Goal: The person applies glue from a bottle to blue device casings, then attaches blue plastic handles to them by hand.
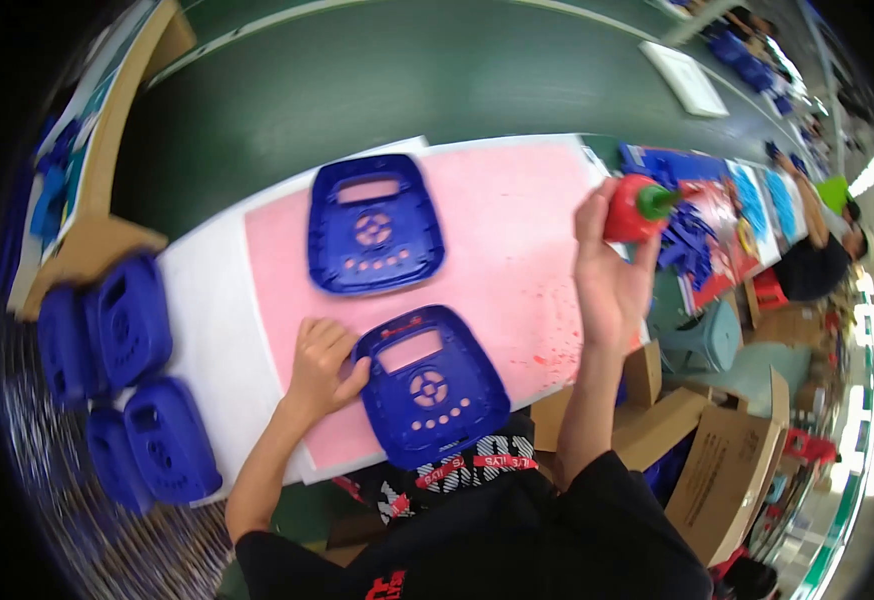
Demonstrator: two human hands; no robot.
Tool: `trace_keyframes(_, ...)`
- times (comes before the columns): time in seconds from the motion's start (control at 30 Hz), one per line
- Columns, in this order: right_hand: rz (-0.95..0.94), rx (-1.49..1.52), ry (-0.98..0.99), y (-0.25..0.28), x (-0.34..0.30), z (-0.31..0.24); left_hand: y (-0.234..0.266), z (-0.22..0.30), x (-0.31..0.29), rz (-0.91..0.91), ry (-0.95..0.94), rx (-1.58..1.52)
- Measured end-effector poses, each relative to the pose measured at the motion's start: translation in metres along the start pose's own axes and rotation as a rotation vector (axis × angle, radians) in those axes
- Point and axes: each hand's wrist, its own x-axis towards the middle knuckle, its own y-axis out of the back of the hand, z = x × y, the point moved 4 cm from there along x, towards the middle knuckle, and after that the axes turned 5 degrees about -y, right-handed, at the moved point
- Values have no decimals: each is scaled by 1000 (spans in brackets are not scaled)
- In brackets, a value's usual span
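Note:
My right hand [612,285] is raised over the right side of the pink sheet, its fingers wrapped round a red bottle [629,222] with a green nozzle top. On the near edge of the sheet lies a blue plastic panel [394,395] with a window, a ring of openings and a row of small round holes. Red marks show along its upper edge. My left hand [323,362] is at that panel's left edge, fingers curled and thumb on the rim. Farther off, a second blue panel [329,240] of the same shape lies flat, touched by neither hand.
Several blue casings [169,440] stand at the table's left end, by a cardboard-edged box [107,150]. Red spots mark the pink sheet [497,250] at right. Open cartons [727,480] and a grey-blue stool [712,335] are at right. Another person [819,262] works beyond blue parts [692,245].

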Motion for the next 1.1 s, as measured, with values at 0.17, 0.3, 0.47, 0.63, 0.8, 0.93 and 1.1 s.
trace_keyframes(0.17, 155, -77, 160, 60, 38, -68, 3, 2, -4, -67, 51, 31)
trace_keyframes(0.3, 173, -86, 309, 103, 47, -101, -3, -1, -5, -45, 58, 56)
trace_keyframes(0.47, 156, -60, 190, 91, 26, -81, -3, 0, -4, -43, 95, 63)
trace_keyframes(0.63, 166, -799, -208, 61, -38, -70, 1, -5, -10, -82, 89, 68)
trace_keyframes(0.8, 398, -2957, 1176, -48, -56, -173, 3, 2, 2, -55, 79, 79)
trace_keyframes(0.93, 65, -3571, 745, -55, -46, -275, -3, -4, -4, -35, 75, 67)
trace_keyframes(1.1, -183, -3553, 519, -37, -27, -304, 1, -12, -15, -22, 59, 116)
